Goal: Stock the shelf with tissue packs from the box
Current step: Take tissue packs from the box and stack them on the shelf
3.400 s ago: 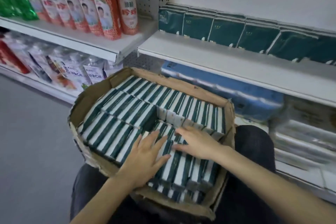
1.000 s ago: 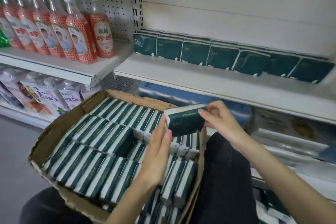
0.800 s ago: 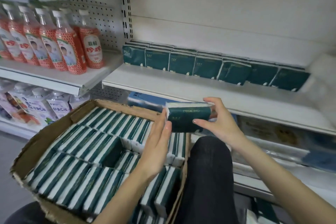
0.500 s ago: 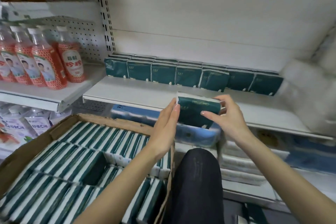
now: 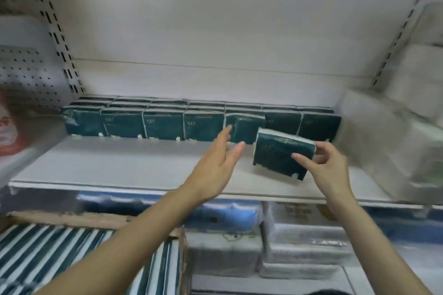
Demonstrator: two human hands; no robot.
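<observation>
Green tissue pack [image 5: 275,151] pinched by right hand [image 5: 329,166], left hand [image 5: 215,167] outstretched with straight fingers, box [image 5: 72,219] cropped

Both bare forearms reach forward and upward, the left from the lower left, the right from the lower right, angling toward each other but staying apart. Left hand [image 5: 213,167]: fingers [image 5: 240,145] straight and loosely spread, palm turned to the right, holding nothing. Right hand [image 5: 329,167]: wrist slightly bent, one digit laid across the front face and the others curled round the right end of a dark green, white-edged, plastic-wrapped rectangular tissue pack [image 5: 275,153], gripped at a tilt. Left fingertips just beside the pack's left edge, not touching.
</observation>
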